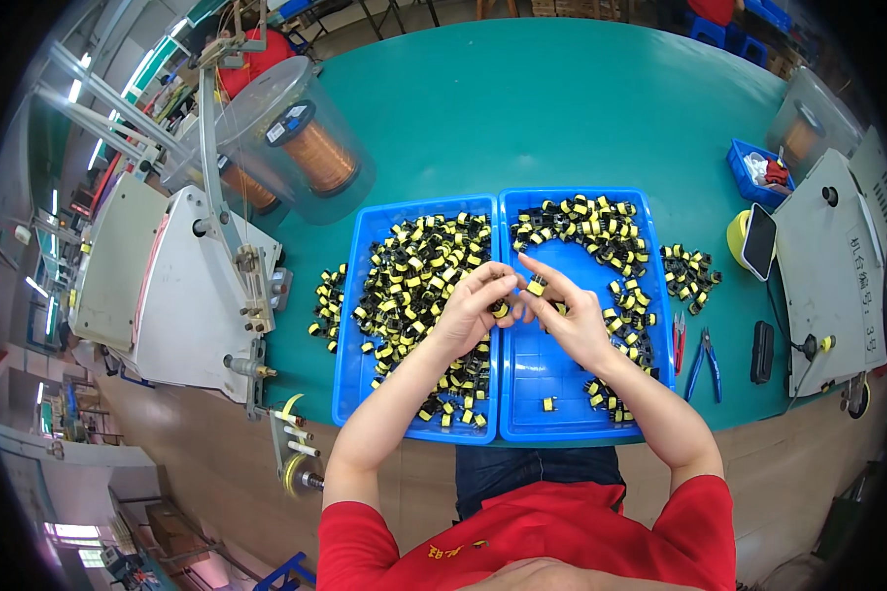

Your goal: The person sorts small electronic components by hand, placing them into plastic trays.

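Observation:
Over the inner rims of two blue trays, my two hands meet with bent fingers. My right hand (574, 317) grips a small transformer coil (536, 286), black with yellow tape, between thumb and fingers. Close against it, my left hand (471, 307) has its fingertips pinched together; a bit of yellow and black shows below them, but whether it is held I cannot tell. Under my left hand, the left tray (349, 369) is heaped with similar coils. The right tray (547, 426) has coils along its back and right side, plus a single coil (549, 404) near its front.
Loose coils lie on the green table (443, 108) outside both trays. Right of them are red-handled pliers (679, 343), blue-handled pliers (706, 366) and a black case (762, 352). A phone (759, 241) leans on a yellow holder. Winding machines (192, 295) and copper wire spools (320, 156) flank the table.

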A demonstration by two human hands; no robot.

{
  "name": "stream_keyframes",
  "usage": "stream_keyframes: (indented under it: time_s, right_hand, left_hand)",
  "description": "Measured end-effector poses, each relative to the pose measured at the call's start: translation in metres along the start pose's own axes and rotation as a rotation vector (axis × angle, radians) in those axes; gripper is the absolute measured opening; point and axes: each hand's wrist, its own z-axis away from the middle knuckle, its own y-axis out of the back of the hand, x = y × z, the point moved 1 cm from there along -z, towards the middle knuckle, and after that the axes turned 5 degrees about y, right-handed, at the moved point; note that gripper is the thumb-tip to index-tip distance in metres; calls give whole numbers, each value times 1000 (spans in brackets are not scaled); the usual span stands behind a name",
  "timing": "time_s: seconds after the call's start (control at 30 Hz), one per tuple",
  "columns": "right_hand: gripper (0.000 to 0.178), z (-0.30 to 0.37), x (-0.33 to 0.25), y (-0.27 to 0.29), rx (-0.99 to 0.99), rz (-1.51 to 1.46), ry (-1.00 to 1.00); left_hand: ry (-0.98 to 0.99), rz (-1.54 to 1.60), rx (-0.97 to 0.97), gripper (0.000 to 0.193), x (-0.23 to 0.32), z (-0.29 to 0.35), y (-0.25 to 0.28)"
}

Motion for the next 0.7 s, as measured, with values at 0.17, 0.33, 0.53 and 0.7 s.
stream_keyframes:
  time_s: [0.17,0.33,0.53,0.7]
  right_hand:
    - [47,1,-2,1,-66,40,-15]
    - [51,2,6,-1,-111,89,53]
    - [55,-3,-3,6,-72,-355,-262]
    - [52,-7,-6,14,-28,-573,-330]
  left_hand:
    - [-102,-228,67,31,-8,-1,2]
    - [-155,-354,114,38,-7,0,-7]
    - [23,16,26,33,1,-4,7]
    - [74,80,-49,34,-1,-2,9]
